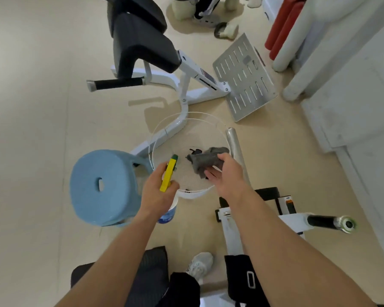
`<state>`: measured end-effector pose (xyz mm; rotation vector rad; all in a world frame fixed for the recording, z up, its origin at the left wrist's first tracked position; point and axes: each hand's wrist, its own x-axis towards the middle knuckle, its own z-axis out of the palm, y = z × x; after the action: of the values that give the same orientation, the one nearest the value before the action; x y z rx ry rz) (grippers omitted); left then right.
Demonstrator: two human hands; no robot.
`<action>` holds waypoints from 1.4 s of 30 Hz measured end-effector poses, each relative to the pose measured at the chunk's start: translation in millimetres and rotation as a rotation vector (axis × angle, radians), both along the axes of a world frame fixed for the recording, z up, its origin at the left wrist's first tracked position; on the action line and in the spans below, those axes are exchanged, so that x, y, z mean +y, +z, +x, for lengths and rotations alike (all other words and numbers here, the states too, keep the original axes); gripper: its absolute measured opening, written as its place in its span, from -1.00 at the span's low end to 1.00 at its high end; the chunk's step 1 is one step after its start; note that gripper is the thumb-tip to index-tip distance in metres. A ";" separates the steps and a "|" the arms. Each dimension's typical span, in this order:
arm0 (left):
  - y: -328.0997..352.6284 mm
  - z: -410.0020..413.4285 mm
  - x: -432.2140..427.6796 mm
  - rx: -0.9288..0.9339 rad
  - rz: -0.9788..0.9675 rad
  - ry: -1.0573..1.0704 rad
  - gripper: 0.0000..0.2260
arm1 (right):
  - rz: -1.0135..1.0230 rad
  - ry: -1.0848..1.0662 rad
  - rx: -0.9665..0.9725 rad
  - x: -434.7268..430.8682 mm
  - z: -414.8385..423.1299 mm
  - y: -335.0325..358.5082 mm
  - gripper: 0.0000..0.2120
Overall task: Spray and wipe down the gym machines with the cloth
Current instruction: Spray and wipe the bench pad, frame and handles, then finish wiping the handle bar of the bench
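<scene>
Floor (31, 107): 1 cloth (205, 161), 1 bottle (167, 177), 1 stool (102, 185).

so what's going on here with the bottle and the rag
A person stands over a clear tub on the floor among gym machines. The left hand grips a spray bottle with a yellow trigger; the right hand holds a grey cloth, both above the tub. A blue stool sits beside it. The white-framed machine beyond is not being touched.

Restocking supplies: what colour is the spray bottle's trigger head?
On the spray bottle, the trigger is yellow, nozzle green; head view.
</scene>
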<state>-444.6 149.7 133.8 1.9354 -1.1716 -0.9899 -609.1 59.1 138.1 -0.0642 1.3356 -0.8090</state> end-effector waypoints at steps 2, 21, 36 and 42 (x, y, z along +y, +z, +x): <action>-1.3 18.7 -0.6 -0.024 -0.026 0.049 -0.64 | -0.016 0.044 0.018 -7.8 12.9 -1.8 -0.62; -86.7 157.6 9.2 -0.099 0.030 0.663 -0.87 | -0.138 0.990 0.110 72.0 222.1 -102.1 -0.66; -170.8 256.1 47.1 -0.133 0.009 0.855 -0.84 | -0.199 1.214 0.073 85.3 332.0 -189.5 -0.75; -179.2 253.6 52.3 -0.107 0.018 0.879 -0.92 | -0.187 1.216 0.112 96.2 337.2 -201.8 -0.75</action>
<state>-191.0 202.1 -45.4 2.1999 -0.2591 -0.4171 -272.0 155.3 -63.7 -0.9784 1.0468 0.1228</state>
